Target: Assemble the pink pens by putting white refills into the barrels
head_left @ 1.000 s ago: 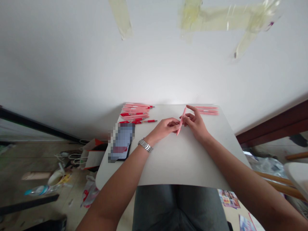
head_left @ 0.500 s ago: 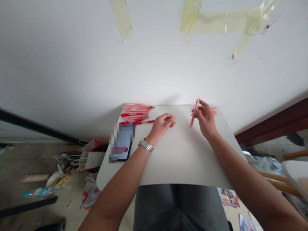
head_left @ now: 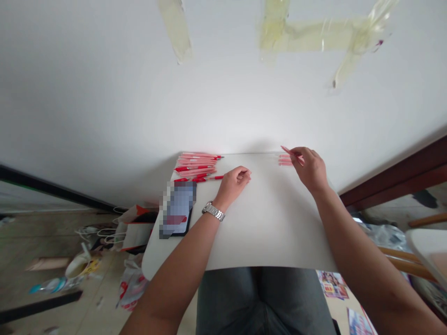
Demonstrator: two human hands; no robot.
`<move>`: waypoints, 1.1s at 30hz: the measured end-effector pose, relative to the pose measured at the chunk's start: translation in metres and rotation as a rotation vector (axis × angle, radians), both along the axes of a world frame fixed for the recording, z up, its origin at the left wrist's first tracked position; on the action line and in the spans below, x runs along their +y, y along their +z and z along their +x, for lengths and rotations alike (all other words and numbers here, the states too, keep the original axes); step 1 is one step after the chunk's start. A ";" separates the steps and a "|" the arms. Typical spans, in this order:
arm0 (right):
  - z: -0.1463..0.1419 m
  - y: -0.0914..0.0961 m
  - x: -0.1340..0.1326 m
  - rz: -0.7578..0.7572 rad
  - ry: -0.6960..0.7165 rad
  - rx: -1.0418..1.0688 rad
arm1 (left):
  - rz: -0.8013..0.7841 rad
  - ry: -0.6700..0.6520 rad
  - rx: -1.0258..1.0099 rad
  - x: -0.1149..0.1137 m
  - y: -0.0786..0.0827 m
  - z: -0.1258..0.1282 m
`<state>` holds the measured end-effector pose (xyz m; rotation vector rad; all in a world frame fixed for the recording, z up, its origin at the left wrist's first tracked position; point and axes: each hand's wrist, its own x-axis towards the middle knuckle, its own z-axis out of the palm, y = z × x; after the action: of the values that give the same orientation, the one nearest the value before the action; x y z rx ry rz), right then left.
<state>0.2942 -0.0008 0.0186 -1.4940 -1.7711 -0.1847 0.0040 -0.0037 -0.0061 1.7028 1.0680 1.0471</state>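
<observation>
Head view: right hand (head_left: 309,170), grip pinched on one tilted pink pen (head_left: 287,150), above tabletop's (head_left: 265,228) far right; left hand (head_left: 234,184), grip curled closed, nothing visible inside, tabletop's middle; pink and red pens (head_left: 199,162), tabletop's far left, label print illegible.

One head-worn view, forward and down

The camera looks from above the lap (head_left: 230,300), facing the wall (head_left: 223,102) and pitched down over the table (head_left: 265,228). The wall fills the upper part; the lap lies at the bottom edge. The left hand (head_left: 235,183) and right hand (head_left: 310,171) sit near mid-height. The view is close but wide, taking in floor (head_left: 104,288) beside the table.
</observation>
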 end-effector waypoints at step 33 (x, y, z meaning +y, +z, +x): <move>0.022 0.003 0.030 -0.334 -0.134 -0.397 | 0.029 0.009 0.018 0.002 0.000 0.001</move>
<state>0.3161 0.0287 0.0216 -1.9210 -2.0907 -0.2792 0.0053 -0.0018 -0.0063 1.7350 1.0772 1.0599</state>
